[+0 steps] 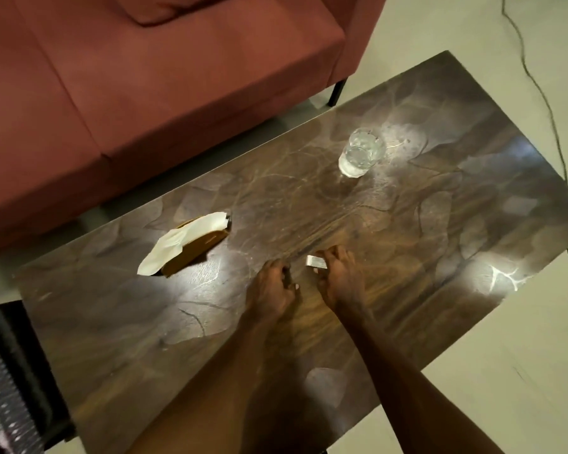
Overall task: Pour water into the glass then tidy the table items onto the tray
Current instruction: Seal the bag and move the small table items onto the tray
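A clear glass with water in it stands upright at the far side of the dark wooden table. A brown tissue holder with white tissue sticking out lies at the left. Both my hands are low over the table's middle, close together. My right hand pinches a small white rectangular object between its fingertips. My left hand has its fingers curled; whether anything is inside them is hidden. No tray is in view.
A red-brown sofa runs along the table's far left side, with a narrow gap between. A dark mesh item sits at the lower left. A black cable trails on the pale floor at the right.
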